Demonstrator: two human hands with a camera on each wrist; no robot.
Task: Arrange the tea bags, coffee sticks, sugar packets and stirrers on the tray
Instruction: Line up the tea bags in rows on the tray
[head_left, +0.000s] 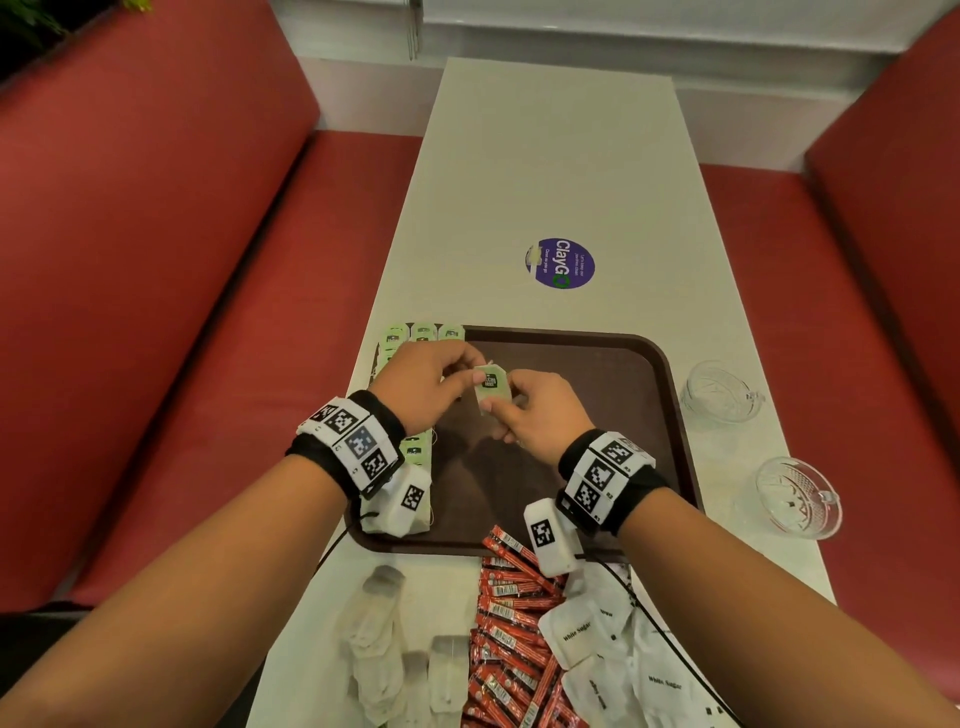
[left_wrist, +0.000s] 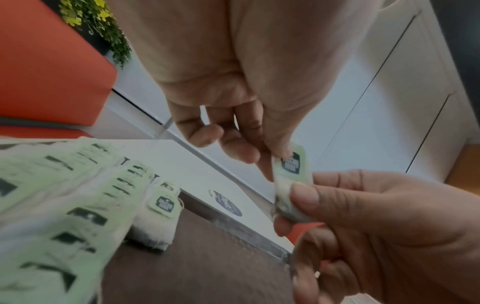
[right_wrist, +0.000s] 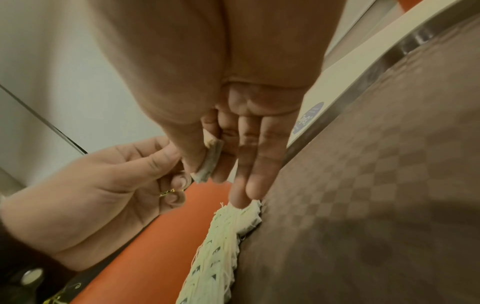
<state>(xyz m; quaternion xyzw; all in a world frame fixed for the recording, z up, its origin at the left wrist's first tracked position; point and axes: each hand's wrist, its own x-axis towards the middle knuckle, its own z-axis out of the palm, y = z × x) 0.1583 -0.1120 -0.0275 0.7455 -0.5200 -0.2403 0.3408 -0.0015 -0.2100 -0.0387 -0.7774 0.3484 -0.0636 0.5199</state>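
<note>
The right hand (head_left: 540, 415) pinches a tea bag (head_left: 489, 391) between thumb and forefinger, its other fingers straighter below, and holds it in the air above the brown tray (head_left: 670, 395). The left hand (head_left: 421, 384) closes thumb and fingertips on the top of the same bag, at its pale green tag (left_wrist: 291, 163), which carries a dark label whose writing is too blurred to read. Just left of both hands, rows of tea bags (head_left: 415, 338) with the same green tags lie overlapping along the tray's left edge. The tray sits on a long white table (head_left: 545, 156), and beyond it a round purple sticker (head_left: 563, 263) reads "ClayGo". On the table nearer the person lie red coffee sticks (head_left: 511, 623), white packets (head_left: 571, 631) printed "White Sugar", and clear wrapped items (head_left: 379, 623) too blurred to identify. Two glass cups (head_left: 719, 395) stand to the right of the tray. Red benches (head_left: 182, 312) flank the table.
</note>
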